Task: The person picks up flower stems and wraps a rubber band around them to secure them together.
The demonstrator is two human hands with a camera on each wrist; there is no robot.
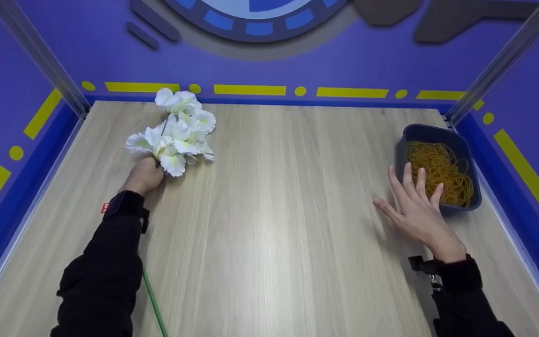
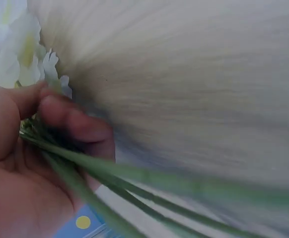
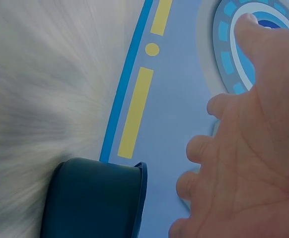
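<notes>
White artificial flowers point(image 1: 180, 131) with ruffled petals are bunched at the back left of the table. Just below the blooms, my left hand point(image 1: 144, 177) grips their stems. In the left wrist view several green stems point(image 2: 134, 173) run through the curled fingers of that hand point(image 2: 40, 148) and trail off to the right. My right hand point(image 1: 414, 213) is spread, holding nothing, beside and partly over the near left side of a dark bin point(image 1: 454, 135). Tangled yellow-brown rubber bands point(image 1: 442, 175) lie inside it. The right wrist view shows the palm point(image 3: 253, 163) and the bin's outer wall point(image 3: 95, 198).
The wood-grain table point(image 1: 274, 210) is bounded by blue panels point(image 1: 269, 70) with yellow marks at the back and sides. Metal posts stand at both back corners. A green stem point(image 1: 151, 292) reaches toward the front edge beside the left sleeve.
</notes>
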